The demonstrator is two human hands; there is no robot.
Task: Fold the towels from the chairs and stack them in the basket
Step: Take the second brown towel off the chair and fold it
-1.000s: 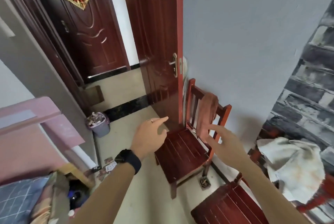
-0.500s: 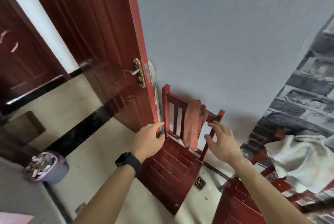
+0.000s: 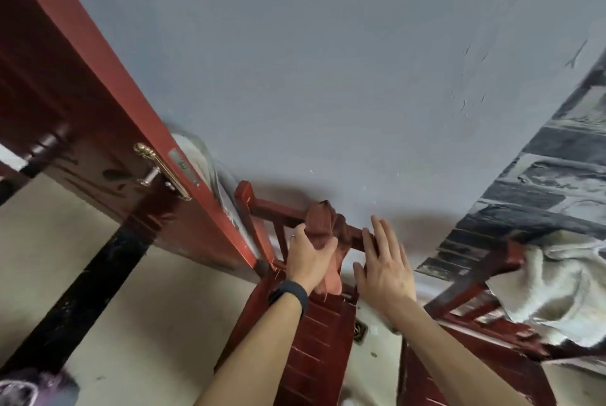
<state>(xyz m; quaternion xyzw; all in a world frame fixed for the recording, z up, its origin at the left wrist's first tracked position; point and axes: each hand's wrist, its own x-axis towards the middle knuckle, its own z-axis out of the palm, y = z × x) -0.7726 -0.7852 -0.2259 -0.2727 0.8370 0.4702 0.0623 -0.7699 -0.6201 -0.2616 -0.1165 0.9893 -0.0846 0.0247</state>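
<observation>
Now the red towel (image 3: 323, 220), draped over the chair back (image 3: 275, 207), is clamped in the left grip (image 3: 308, 258), newly arrived; the right grip (image 3: 383, 264) is spread apart beside it. Removal judged imminent.

Soft, even light fills my view, with only a faint shadow on the grey wall (image 3: 328, 77) behind the chair (image 3: 278, 209). Wide-angle bending tilts the door (image 3: 65, 110), and the edges smear with motion blur.
</observation>
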